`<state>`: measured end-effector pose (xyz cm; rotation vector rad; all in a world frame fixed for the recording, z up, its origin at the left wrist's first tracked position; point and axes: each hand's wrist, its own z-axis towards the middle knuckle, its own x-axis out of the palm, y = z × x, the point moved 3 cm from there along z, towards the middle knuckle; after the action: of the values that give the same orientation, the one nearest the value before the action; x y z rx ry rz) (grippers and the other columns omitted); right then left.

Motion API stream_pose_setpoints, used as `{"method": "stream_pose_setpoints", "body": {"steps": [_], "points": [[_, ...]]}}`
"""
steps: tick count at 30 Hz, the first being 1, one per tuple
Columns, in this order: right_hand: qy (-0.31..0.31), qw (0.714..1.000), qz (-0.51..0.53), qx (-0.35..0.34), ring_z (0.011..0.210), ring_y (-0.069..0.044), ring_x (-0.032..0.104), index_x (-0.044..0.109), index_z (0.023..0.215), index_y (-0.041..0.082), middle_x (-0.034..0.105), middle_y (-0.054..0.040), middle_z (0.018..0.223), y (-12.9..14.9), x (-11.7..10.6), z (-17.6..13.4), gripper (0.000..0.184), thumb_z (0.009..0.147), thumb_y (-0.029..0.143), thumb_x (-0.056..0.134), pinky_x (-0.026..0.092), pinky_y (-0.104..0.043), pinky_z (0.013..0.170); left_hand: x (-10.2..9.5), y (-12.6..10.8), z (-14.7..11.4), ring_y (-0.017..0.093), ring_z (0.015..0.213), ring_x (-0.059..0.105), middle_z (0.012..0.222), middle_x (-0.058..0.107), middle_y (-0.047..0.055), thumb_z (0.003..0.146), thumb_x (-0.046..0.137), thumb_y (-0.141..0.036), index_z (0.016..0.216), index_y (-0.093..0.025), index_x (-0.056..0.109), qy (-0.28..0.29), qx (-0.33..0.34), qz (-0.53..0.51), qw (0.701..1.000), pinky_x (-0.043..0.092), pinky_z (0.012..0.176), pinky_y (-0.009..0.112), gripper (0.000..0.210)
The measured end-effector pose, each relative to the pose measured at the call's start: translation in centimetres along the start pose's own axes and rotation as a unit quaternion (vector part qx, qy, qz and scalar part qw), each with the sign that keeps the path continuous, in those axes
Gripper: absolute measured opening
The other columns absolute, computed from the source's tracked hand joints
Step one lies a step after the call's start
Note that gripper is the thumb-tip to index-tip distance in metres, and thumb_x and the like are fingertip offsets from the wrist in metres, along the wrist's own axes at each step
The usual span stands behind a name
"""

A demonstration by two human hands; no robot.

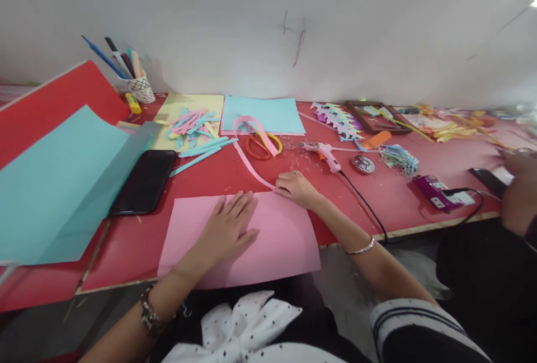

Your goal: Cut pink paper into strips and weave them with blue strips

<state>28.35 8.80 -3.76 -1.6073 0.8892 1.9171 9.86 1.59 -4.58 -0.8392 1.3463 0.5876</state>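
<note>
Red tabletop (394, 195) bears a pink paper sheet (281, 240) at six o'clock. The person's left hand (230, 222) lies flat on it, fingers slightly spread; the right hand (296, 188) seems to pinch a pink strip (253, 171) at its top edge. Apparently the strip is being separated, which calls next for steady pressure. At two, a brown tray (356, 115) holds indistinct small items; at ten, a patterned cup (142, 90) holds pens (118, 57).
</note>
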Motion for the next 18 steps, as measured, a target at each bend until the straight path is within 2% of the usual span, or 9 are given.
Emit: {"method": "stream_pose_setpoints", "body": {"steps": [5, 11, 18], "points": [[0.007, 1.000, 0.026, 0.005, 0.063, -0.012, 0.043, 0.055, 0.065, 0.016, 0.048, -0.0009, 0.066, -0.33, 0.10, 0.31, 0.033, 0.089, 0.032, 0.039, 0.023, -0.025, 0.058, -0.10, -0.05, 0.01, 0.024, 0.128, 0.031, 0.139, 0.036, 0.010, 0.084, 0.037, -0.038, 0.133, -0.015, 0.032, 0.000, 0.000, 0.003, 1.000, 0.026, 0.102, 0.046, 0.055], [-0.030, 0.997, 0.054, 0.035, 0.066, -0.012, 0.041, 0.055, 0.064, 0.016, 0.045, -0.0030, 0.077, -0.65, 0.00, 0.26, 0.029, 0.086, 0.031, 0.044, 0.029, -0.024, 0.062, 0.00, -0.04, -0.08, 0.025, 0.129, 0.028, 0.141, 0.033, 0.010, 0.084, 0.036, -0.037, 0.134, -0.014, 0.031, 0.010, -0.008, -0.001, 1.000, 0.024, 0.103, 0.048, 0.055], [-0.019, 0.995, 0.092, 0.031, 0.066, -0.012, 0.042, 0.054, 0.065, 0.015, 0.043, -0.0025, 0.076, -0.76, -0.26, 0.45, 0.025, 0.085, 0.028, 0.045, 0.032, -0.025, 0.065, 0.04, -0.02, -0.06, 0.025, 0.130, 0.027, 0.141, 0.031, 0.010, 0.085, 0.036, -0.037, 0.134, -0.014, 0.030, 0.013, -0.010, -0.001, 1.000, 0.024, 0.103, 0.050, 0.055]]}}
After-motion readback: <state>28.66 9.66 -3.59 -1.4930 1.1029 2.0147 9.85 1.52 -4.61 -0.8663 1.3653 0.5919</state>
